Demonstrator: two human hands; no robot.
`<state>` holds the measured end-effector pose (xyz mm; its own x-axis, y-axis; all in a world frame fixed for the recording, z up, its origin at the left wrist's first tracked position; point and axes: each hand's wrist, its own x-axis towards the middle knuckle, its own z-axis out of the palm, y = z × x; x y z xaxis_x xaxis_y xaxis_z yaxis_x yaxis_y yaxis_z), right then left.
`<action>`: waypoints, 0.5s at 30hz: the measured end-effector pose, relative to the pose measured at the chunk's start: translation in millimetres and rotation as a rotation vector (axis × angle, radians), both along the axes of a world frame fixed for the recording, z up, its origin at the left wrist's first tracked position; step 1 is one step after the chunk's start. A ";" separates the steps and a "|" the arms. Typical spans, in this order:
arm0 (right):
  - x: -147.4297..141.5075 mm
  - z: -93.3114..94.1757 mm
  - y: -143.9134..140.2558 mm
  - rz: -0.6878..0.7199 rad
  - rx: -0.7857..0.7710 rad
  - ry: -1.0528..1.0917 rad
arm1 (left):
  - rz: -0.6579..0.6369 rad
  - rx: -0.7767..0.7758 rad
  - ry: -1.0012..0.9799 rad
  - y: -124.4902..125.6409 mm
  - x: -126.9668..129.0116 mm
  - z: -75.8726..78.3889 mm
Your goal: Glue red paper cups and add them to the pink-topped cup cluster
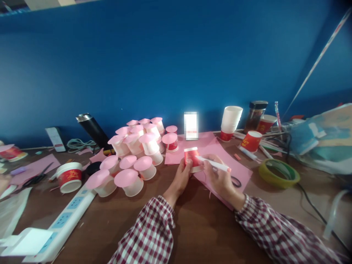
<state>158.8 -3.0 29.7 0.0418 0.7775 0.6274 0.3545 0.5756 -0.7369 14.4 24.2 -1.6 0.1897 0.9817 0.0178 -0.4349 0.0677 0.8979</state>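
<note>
- Nearest the camera, at six o'clock, two checked sleeves (154, 234) come up over the brown table (198, 227), and both hands meet just above the middle
- The pink paper sheet (209, 146) lies flat at one o'clock from the hands, running under them; it seems to serve as the working surface, so the cup is pressed down onto it
- The pile of finished cups with pink discs (132, 154) crowds nine to eleven o'clock, mouth-down and capped with pink circles, likely set aside there to keep the working spot free
- A white power strip (66, 216) slants away at eight o'clock; a yellow-green tape roll (279, 174) lies at three o'clock; a stack of white cups (231, 121) stands at one o'clock
- The left hand (181, 176) curls its fingers shut around the side of the red paper cup (191, 158), probably steadying it against the sheet
- The right hand (220, 179) is closed on a white pen (216, 165) in a writing grip, its tip at the cup's edge, as if tracing round it
- That cup stands upside down at centre, on the pink sheet: red wall with a pale print, white band at its upper end, small and slightly tapered
</note>
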 end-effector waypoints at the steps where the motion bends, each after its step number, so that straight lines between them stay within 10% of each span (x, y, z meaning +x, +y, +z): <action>1: 0.3 -0.7 0.2 0.000 -0.007 -0.003 | -0.003 0.001 0.002 -0.2 -0.1 0.1; 15: 0.5 -4.5 2.5 -0.028 -0.053 0.025 | 0.004 0.001 0.001 0.0 -0.9 -3.4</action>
<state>159.3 -0.4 25.2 0.0794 0.8078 0.5841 0.3513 0.5257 -0.7748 13.5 24.2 -4.9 0.1855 0.9825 0.0186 -0.4340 0.0649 0.8986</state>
